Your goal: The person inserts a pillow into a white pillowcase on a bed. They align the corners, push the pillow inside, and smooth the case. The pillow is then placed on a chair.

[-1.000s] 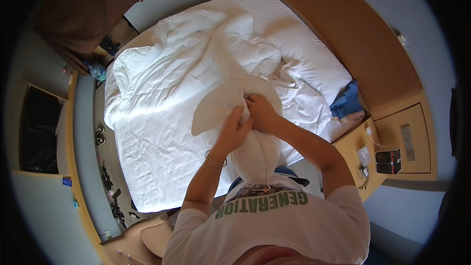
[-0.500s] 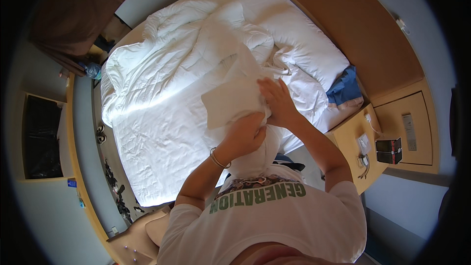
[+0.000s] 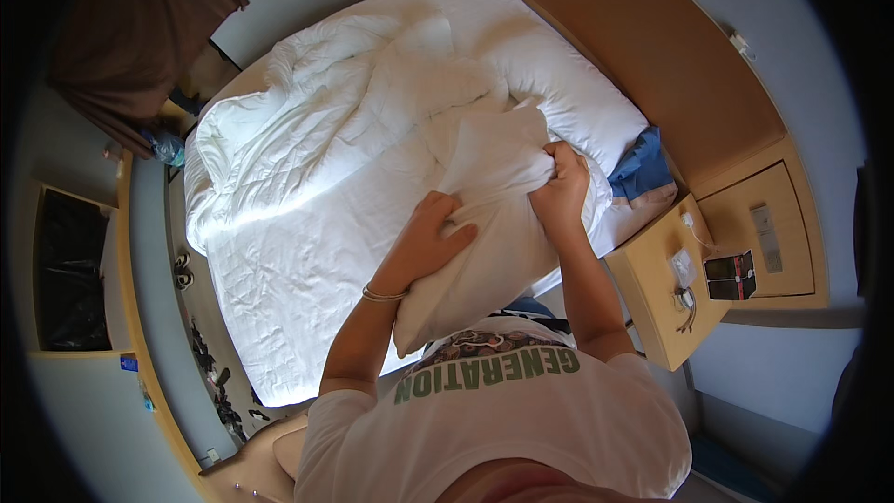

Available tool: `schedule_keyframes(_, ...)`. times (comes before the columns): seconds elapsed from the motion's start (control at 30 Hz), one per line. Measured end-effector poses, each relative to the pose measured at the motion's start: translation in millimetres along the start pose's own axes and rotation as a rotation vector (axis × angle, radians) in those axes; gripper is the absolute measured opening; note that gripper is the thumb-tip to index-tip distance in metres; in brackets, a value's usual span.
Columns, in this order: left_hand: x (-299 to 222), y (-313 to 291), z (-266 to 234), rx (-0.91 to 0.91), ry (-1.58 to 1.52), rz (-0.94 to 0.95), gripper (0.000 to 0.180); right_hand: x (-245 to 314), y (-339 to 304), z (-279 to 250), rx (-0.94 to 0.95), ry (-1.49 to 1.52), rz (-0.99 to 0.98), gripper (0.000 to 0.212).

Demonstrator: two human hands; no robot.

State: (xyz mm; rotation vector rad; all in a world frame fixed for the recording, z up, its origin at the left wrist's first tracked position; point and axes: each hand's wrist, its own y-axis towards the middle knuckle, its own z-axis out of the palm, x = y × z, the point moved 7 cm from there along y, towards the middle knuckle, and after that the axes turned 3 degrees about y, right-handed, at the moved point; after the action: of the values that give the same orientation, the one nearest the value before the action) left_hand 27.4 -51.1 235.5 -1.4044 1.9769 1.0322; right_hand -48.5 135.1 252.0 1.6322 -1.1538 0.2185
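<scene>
The bare left hand [image 3: 424, 240] and bare right hand [image 3: 562, 190] clamp their fingers on opposite sides of a plump white fabric pillow [image 3: 503, 247].

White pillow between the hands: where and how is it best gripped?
The white pillow is soft and creased across its upper part, so probably grip gathered folds at its opposite side edges, left hand from the left, right hand from the right; its plump lower part likely offers less to hold.

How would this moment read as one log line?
left grip: against white pillow, left side | right grip: clenching its right edge | beyond: rumpled white duvet on bed
</scene>
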Motion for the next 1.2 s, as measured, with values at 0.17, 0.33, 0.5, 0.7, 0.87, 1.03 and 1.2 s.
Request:
schedule_keyframes(0.17,23,-7,11,0.111,-0.276,-0.203,0.022,7,20,-2,0.102,0.012,-0.006,0.025)
schedule_keyframes(0.33,54,7,54,-0.055,-0.499,-0.334,0.025,3,-6,-7,0.329,-0.144,-0.105,0.062)
schedule_keyframes(0.5,68,46,73,-0.131,-0.657,-0.334,0.023,73,-153,-31,0.449,0.102,-0.580,0.053)
schedule_keyframes(0.7,30,112,95,0.041,-0.526,-0.253,0.018,75,-161,9,0.618,-0.402,-0.398,0.065)
schedule_keyframes(0.87,48,109,92,-0.049,-0.092,0.041,0.016,60,-100,-12,0.254,-0.446,-0.287,0.064)
schedule_keyframes(1.03,131,53,77,-0.168,0.396,-0.222,0.028,36,-84,-20,0.239,-0.471,-0.205,0.059)
schedule_keyframes(1.2,145,-43,110,0.025,0.191,-0.628,0.028,25,-74,8,0.320,-0.534,-0.164,0.060)
